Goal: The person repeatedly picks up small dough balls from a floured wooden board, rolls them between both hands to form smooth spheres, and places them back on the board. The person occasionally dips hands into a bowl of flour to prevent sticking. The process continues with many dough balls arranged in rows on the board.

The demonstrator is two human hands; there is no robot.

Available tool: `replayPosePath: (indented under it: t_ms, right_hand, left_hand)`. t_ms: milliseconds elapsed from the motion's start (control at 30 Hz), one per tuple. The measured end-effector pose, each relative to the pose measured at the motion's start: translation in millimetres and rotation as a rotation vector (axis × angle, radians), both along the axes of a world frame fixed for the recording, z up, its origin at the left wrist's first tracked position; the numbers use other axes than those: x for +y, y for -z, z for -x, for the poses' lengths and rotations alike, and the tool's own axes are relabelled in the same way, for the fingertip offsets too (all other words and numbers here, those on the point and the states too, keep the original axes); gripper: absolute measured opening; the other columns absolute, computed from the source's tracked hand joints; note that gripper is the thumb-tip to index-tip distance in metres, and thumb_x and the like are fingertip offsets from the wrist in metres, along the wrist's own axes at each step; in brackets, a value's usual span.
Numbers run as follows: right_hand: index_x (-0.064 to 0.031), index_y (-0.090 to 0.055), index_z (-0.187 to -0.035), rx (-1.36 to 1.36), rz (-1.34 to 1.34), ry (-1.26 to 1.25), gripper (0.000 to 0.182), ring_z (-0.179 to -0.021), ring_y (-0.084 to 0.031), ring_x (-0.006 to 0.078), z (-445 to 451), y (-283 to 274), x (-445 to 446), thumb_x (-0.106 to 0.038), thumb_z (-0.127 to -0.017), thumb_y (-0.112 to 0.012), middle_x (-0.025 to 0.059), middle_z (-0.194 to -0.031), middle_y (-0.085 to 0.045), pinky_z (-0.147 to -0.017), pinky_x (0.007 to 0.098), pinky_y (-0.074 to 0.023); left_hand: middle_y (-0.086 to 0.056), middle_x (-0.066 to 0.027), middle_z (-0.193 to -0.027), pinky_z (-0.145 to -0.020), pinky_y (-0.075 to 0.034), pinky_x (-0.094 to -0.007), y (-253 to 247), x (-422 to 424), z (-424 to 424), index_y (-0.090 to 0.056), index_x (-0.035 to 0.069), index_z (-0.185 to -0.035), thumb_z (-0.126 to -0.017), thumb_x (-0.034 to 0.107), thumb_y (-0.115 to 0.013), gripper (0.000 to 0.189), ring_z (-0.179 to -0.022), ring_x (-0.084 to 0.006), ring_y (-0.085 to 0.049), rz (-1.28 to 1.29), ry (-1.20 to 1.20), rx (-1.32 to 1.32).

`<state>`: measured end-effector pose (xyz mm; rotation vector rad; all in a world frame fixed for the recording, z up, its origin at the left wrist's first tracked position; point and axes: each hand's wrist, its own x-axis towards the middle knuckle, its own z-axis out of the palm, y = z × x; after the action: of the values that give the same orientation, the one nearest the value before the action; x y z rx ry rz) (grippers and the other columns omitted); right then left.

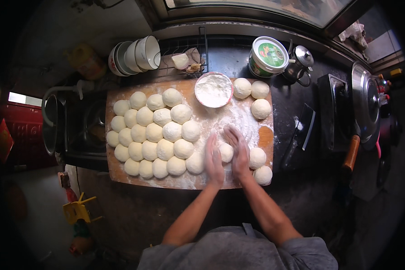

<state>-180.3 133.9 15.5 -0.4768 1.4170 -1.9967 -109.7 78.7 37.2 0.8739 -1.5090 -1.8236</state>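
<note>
A round ball of white dough (226, 153) sits between my two flour-dusted hands on a wooden board (266, 134). My left hand (214, 161) cups its left side, and my right hand (239, 152) curves along its right. Several rows of dough balls (154, 132) cover the board's left half; one dough ball (194, 163) lies right beside my left hand. To the right of my right hand are two more, one dough ball (257, 158) above another (263, 175). Loose flour (238, 118) is spread beyond my fingertips, below a bowl (197, 97) full of flour (214, 88).
Three dough balls (261, 108) occupy the far right corner. A cleaver (304, 130) lies on the dark counter at right, near a lidded pan (367, 98) with a wooden handle. Behind stand a plastic tub (270, 55), a metal kettle (298, 65) and stacked bowls (135, 55). A sink (87, 126) is left.
</note>
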Motion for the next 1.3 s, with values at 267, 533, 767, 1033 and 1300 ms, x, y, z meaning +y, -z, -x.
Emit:
replayPosePath:
  t_ms: [267,533,767,1033,1300]
  right_hand:
    - [0.0003,-0.022,-0.155,-0.271,0.123,-0.015,0.067,-0.142,-0.037,0.0322,23.4,-38.8,-34.8,-0.043,-0.106,-0.037,0.0230,-0.151,-0.039,-0.122,0.0440,-0.0217]
    - [0.0020,-0.031,-0.144,-0.314,-0.174,0.135,0.059,-0.109,-0.063,0.0251,65.0,-51.1,-80.8,-0.023,-0.099,-0.060,0.0190,-0.134,-0.051,-0.087,0.0362,-0.0551]
    - [0.0035,-0.035,-0.144,-0.255,-0.209,0.065,0.056,-0.099,-0.067,0.0207,81.7,-47.5,-97.6,-0.016,-0.098,-0.060,0.0180,-0.128,-0.057,-0.077,0.0309,-0.0572]
    - [0.0003,-0.057,-0.131,0.660,-0.711,0.081,0.041,-0.109,-0.063,0.0297,77.1,-58.1,53.5,-0.014,-0.093,-0.062,0.0178,-0.128,-0.061,-0.097,0.0389,-0.0497]
    - [-0.0051,-0.065,-0.121,0.872,-0.667,-0.189,0.047,-0.122,-0.057,0.0337,59.4,-41.7,94.0,-0.007,-0.076,-0.078,0.0149,-0.123,-0.063,-0.106,0.0405,-0.0448]
  left_hand:
    - [-0.058,-0.0172,-0.130,-0.110,-0.041,-0.0373,-10.0,7.1,-11.3,-0.052,-0.003,-0.134,-0.088,0.005,-0.069,0.049,-0.123,-0.0254,-0.054,0.079,-0.014,-0.135]
    - [-0.060,-0.0128,-0.125,-0.099,-0.049,-0.0348,-66.8,-114.7,-7.8,-0.056,-0.001,-0.131,-0.091,0.005,-0.065,0.041,-0.115,-0.0205,-0.058,0.073,-0.121,-0.134]
    - [-0.059,-0.0172,-0.129,-0.107,-0.043,-0.0425,-38.4,-194.5,39.7,-0.058,0.003,-0.131,-0.090,0.011,-0.067,0.043,-0.125,-0.0339,-0.054,1.009,0.159,-0.461]
    - [-0.054,-0.0144,-0.144,-0.118,-0.025,-0.0543,-51.3,-186.1,34.4,-0.055,0.004,-0.139,-0.092,0.024,-0.064,0.051,-0.142,-0.0344,-0.040,1.349,0.163,-0.790]
    - [-0.037,-0.0212,-0.156,-0.119,-0.026,-0.0536,3.2,28.9,-41.6,-0.043,0.000,-0.148,-0.090,0.023,-0.063,0.065,-0.147,-0.0356,-0.033,0.963,0.554,-0.573]
